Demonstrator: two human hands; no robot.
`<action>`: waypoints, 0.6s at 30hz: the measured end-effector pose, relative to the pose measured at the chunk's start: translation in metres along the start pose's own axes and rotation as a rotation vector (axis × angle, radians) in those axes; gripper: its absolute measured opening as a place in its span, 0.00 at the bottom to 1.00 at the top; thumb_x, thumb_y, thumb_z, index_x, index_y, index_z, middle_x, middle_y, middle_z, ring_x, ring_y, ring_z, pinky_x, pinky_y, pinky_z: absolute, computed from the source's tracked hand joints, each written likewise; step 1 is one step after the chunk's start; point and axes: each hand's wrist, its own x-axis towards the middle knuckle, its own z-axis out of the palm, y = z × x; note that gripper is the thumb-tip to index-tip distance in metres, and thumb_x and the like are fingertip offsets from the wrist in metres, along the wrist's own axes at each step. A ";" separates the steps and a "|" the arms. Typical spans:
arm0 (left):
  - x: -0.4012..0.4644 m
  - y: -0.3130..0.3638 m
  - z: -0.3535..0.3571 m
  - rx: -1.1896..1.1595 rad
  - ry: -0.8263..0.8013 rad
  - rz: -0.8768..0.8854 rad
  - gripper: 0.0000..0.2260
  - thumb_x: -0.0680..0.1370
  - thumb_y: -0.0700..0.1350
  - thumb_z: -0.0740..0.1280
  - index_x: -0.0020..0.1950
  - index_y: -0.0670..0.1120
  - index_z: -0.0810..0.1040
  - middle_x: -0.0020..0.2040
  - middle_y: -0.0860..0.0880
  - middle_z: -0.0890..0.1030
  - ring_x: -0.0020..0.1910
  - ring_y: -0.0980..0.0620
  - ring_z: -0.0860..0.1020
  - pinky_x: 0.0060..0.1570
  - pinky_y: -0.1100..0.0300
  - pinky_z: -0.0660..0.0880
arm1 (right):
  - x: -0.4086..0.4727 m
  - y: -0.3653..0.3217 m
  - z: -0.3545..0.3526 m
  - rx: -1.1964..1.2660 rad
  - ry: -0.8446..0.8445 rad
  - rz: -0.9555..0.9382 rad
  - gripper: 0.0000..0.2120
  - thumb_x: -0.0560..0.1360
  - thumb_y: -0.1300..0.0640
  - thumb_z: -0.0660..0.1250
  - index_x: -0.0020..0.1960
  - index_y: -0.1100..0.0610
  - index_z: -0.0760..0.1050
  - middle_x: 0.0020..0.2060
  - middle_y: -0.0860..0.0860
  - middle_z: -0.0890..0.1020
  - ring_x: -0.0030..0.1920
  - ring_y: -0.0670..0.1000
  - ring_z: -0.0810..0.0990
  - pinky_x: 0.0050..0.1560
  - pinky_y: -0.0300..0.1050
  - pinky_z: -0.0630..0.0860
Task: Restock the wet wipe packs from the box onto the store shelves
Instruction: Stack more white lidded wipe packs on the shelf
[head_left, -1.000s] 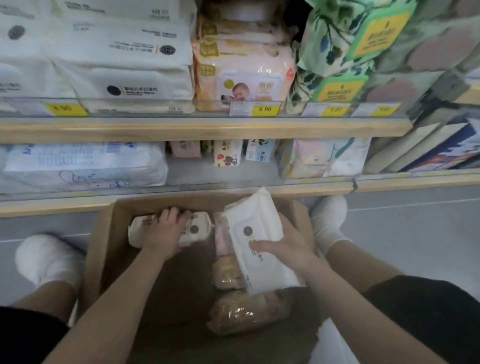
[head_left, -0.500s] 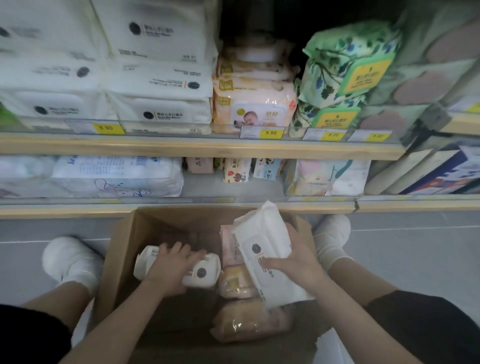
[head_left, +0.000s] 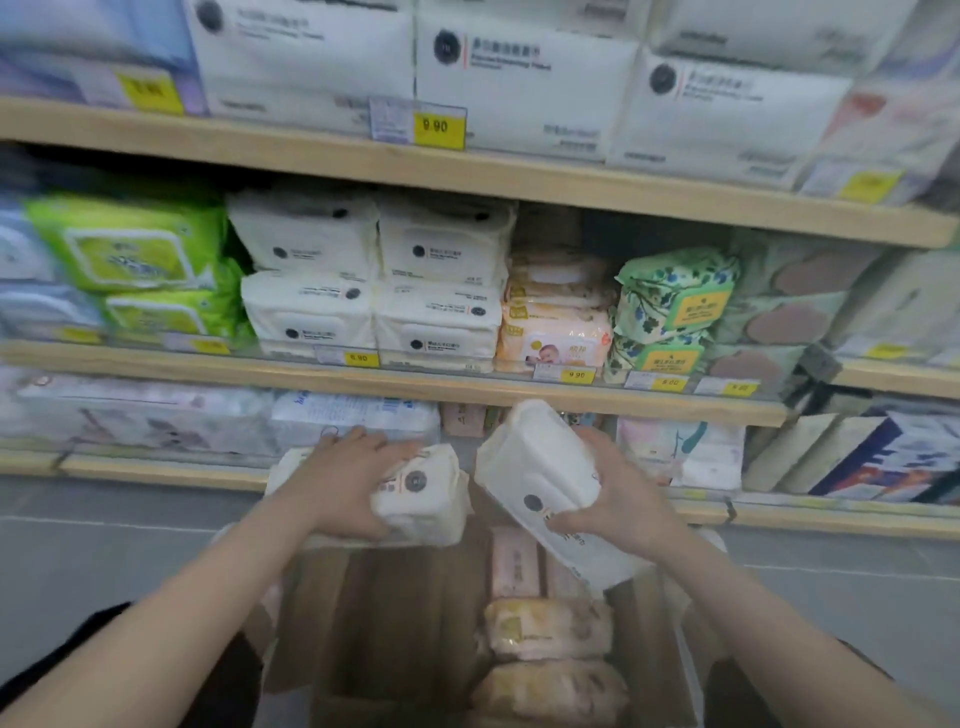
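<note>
My left hand (head_left: 347, 480) grips a white wet wipe pack (head_left: 423, 496) with a black dot logo, held above the far edge of the cardboard box (head_left: 384, 623). My right hand (head_left: 613, 493) grips a second white pack (head_left: 540, 483), tilted on end above the box's right side. Both packs hang in front of the lowest shelf. Inside the box lie pink and yellowish packs (head_left: 548, 626) along its right side. Matching white packs (head_left: 374, 291) are stacked on the middle shelf (head_left: 395, 376).
Green packs (head_left: 140, 260) sit left of the white stack; baby-print packs (head_left: 558, 332) and leaf-print packs (head_left: 670, 301) sit right of it. Large white packs (head_left: 524, 78) fill the top shelf. The lowest shelf holds bulky packs (head_left: 156, 415). Grey floor lies either side of the box.
Both hands have lifted their white packs up out of the box to the level of the lowest shelf. The view has tilted up, showing higher shelves.
</note>
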 end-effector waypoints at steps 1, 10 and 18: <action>-0.005 -0.010 -0.009 0.011 0.003 -0.013 0.44 0.63 0.64 0.68 0.74 0.61 0.51 0.60 0.54 0.69 0.60 0.50 0.66 0.58 0.54 0.63 | 0.005 -0.012 -0.004 -0.055 -0.001 -0.042 0.49 0.57 0.42 0.77 0.71 0.42 0.54 0.64 0.45 0.71 0.58 0.50 0.72 0.54 0.52 0.74; -0.046 -0.111 -0.051 -0.117 0.134 -0.218 0.48 0.58 0.58 0.74 0.74 0.61 0.54 0.63 0.53 0.70 0.64 0.49 0.66 0.58 0.53 0.67 | 0.094 -0.144 -0.008 -0.308 0.024 -0.362 0.51 0.59 0.44 0.78 0.75 0.43 0.53 0.69 0.49 0.67 0.66 0.53 0.67 0.61 0.50 0.69; -0.070 -0.164 -0.048 -0.206 0.207 -0.386 0.49 0.58 0.57 0.75 0.74 0.61 0.52 0.67 0.51 0.69 0.67 0.47 0.63 0.62 0.48 0.67 | 0.215 -0.276 0.015 -0.652 0.054 -0.656 0.50 0.61 0.43 0.77 0.75 0.44 0.53 0.66 0.54 0.70 0.64 0.59 0.69 0.59 0.51 0.67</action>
